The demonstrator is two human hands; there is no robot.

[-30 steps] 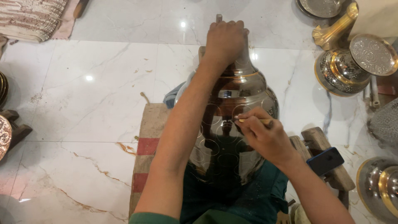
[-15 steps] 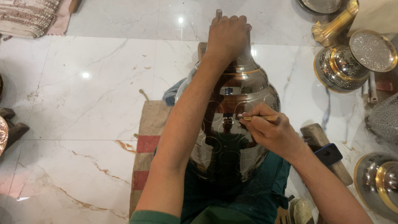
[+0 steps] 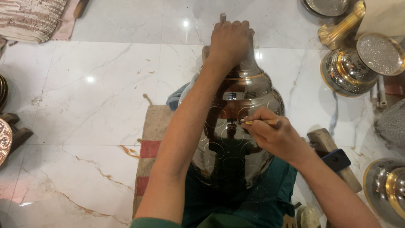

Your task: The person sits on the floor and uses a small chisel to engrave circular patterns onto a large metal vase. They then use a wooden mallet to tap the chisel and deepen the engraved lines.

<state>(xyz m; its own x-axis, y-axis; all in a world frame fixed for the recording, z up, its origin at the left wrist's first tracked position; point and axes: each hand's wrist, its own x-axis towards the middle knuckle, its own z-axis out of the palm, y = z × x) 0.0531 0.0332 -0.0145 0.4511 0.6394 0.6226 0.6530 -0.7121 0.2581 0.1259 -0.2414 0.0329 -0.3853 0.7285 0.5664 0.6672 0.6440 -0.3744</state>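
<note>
Polished metal, mirror-bright: a big round-bellied vase (image 3: pixel 236 126) lies across the person's lap, over green cloth (image 3: pixel 253 202), neck pointing away. Faint scribed circles cover its belly.

Right hand (image 3: pixel 276 135) is closed in a pen grip around a thin, gold-coloured engraving tool (image 3: pixel 261 122), tip set on the belly among the upper circles. Against the picture a second back, this hand has slid a little up and outward along the belly, and the tip now sits on a circle nearer the shoulder; the view has also drawn closer. Judgement: the marking is moving circle by circle across the surface, with much of the pattern only lightly outlined.

Left hand (image 3: pixel 230 40) reaches past the belly and is clamped over the neck, fingers wrapped down around it. It has kept that hold through the last second, so the vase has not turned.

Under the left forearm, a striped burlap mat (image 3: pixel 147 152) on the marble floor (image 3: pixel 97 97). Just right of the right wrist, a wooden mallet (image 3: pixel 331 156) with a dark blue phone (image 3: pixel 337 159) on it.

Farther out, beyond the right hand: an engraved silver-and-gold pot (image 3: pixel 350 71) with a patterned round tray (image 3: pixel 379 52) leaning on it, and another gilt-rimmed vessel (image 3: pixel 386 188) at the right edge. Far left of the left hand, a woven rug (image 3: pixel 29 17).
</note>
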